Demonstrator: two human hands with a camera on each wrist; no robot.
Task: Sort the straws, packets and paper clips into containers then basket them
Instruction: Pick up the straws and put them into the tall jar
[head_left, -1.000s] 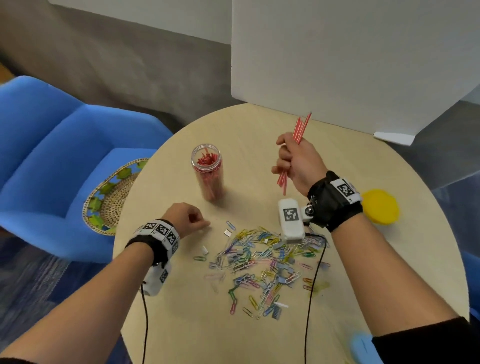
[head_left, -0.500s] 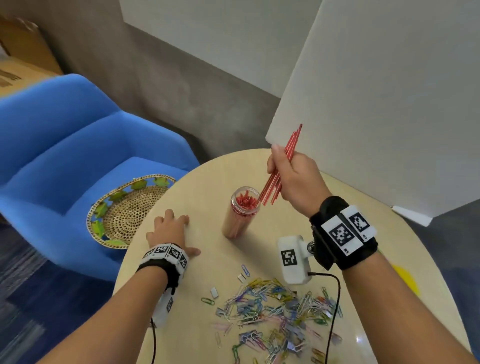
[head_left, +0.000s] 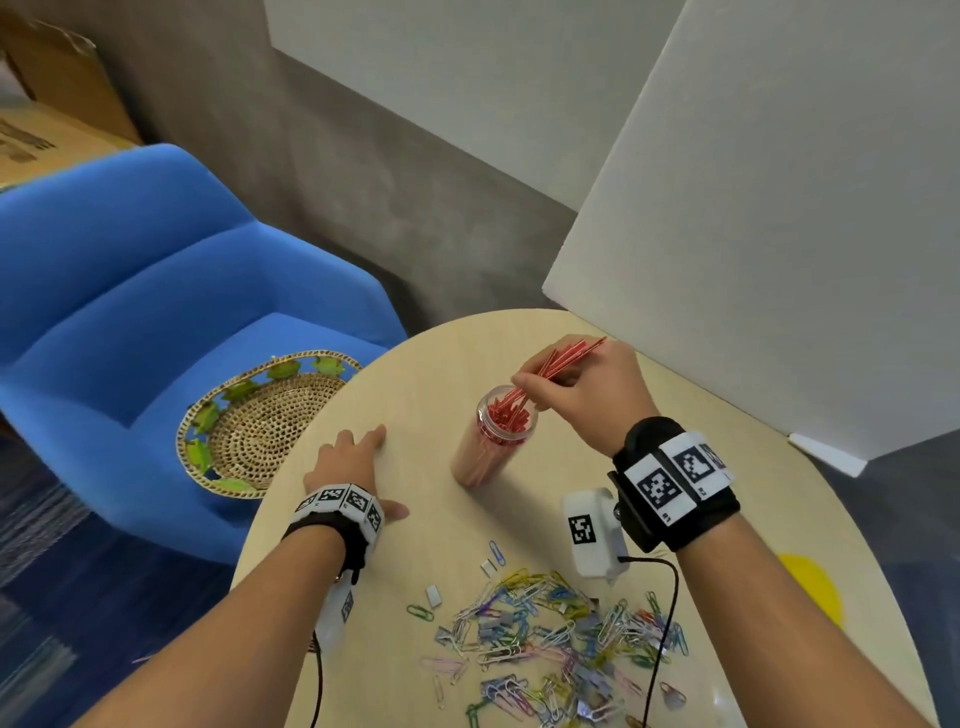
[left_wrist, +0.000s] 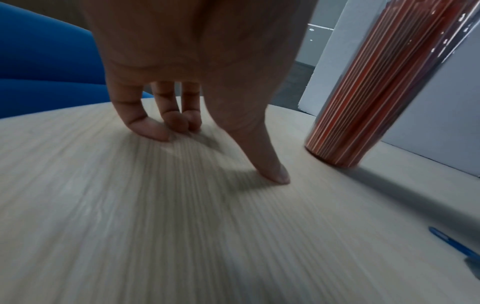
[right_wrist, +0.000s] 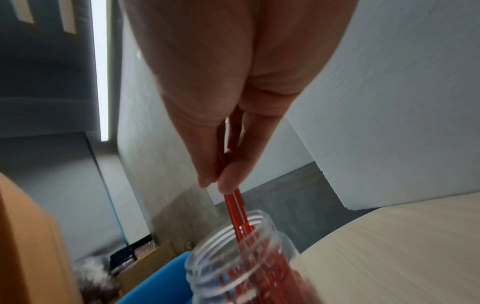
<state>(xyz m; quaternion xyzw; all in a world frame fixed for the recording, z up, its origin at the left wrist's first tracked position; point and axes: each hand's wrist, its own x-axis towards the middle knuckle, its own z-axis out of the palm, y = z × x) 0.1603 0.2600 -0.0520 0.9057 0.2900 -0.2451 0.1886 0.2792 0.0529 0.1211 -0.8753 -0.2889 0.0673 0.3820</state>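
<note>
Straws (head_left: 563, 358), a small red bundle, are pinched in the right hand (head_left: 584, 395) with their lower tips entering the mouth of the clear jar (head_left: 493, 441), already packed with straws. The straw-sorting step appears to be in hand; next, the pinch would likely be released so the bundle drops in. The left hand (head_left: 348, 462) is laid flat and empty on the table (head_left: 415, 364), at nine o'clock of the jar. Paper clips (head_left: 561, 639) are left heaped at six o'clock; the basket (head_left: 208, 415) sits at nine o'clock on the blue chair (head_left: 130, 286).
</note>
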